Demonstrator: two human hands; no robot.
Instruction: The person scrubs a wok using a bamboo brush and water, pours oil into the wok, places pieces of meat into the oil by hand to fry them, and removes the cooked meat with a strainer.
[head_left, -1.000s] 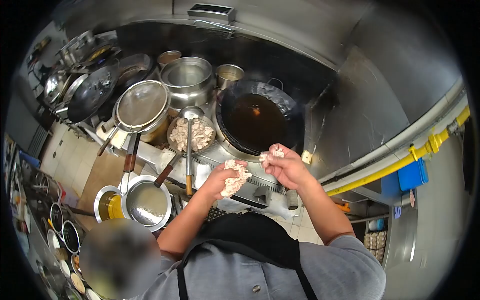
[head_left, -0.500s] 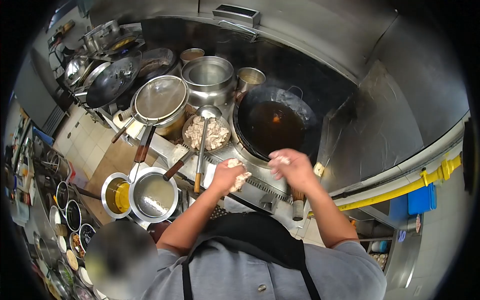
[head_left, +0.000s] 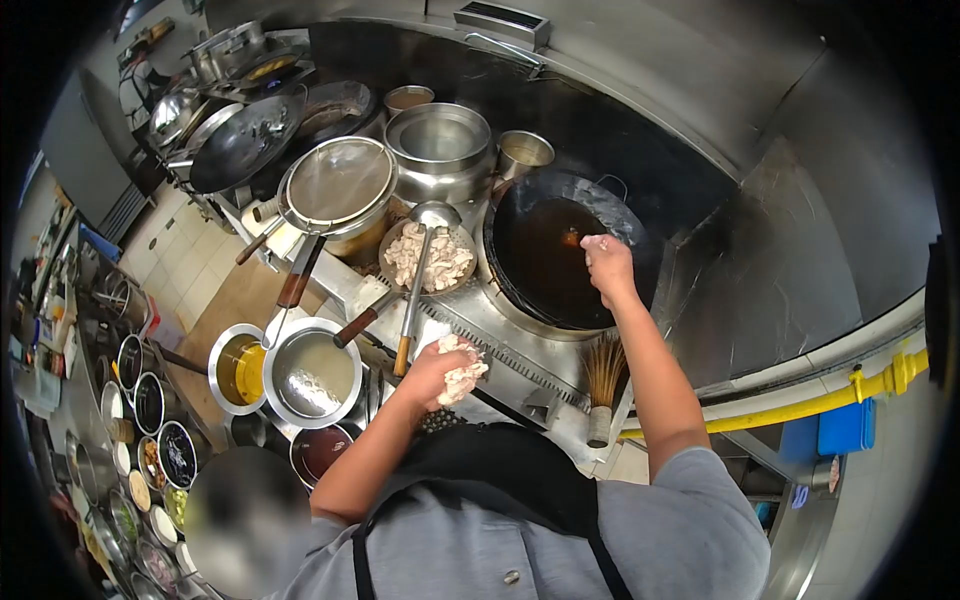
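Cupping a loose clump of pale, raw-looking meat (head_left: pixel 463 375), the left hand (head_left: pixel 430 377) waits low and near, its thumb and fingers closed around the mass with some bulging out on the right. That grip looks firm enough to keep the soft pieces together, and the hand's place short of the stove edge probably spares it the heat. The right hand (head_left: pixel 610 270) reaches far over the right part of a blackened wok (head_left: pixel 612 212), above dark liquid (head_left: pixel 545 230), its fingers drawn narrowly together — whether they pinch a scrap of meat is too small to tell. More pale pieces (head_left: pixel 403 255) fill a perforated strainer (head_left: pixel 470 262) just left of the wok, its holes presumably there to let moisture drip away. A long-handled ladle (head_left: pixel 417 295) lies across them, bowl at the far side and wooden grip toward the body, likely so it can be picked up quickly. Farther left, a round mesh sieve (head_left: pixel 340 180) rests over a metal pot, a handy spot for draining. Near left, two bowls sit side by side — one of yellow liquid (head_left: pixel 242 372), one of cloudy liquid (head_left: pixel 313 385) — seemingly within the left arm's reach. A bristle brush (head_left: pixel 602 385) stands just near of the wok, below the right forearm, handle pointing toward the body.
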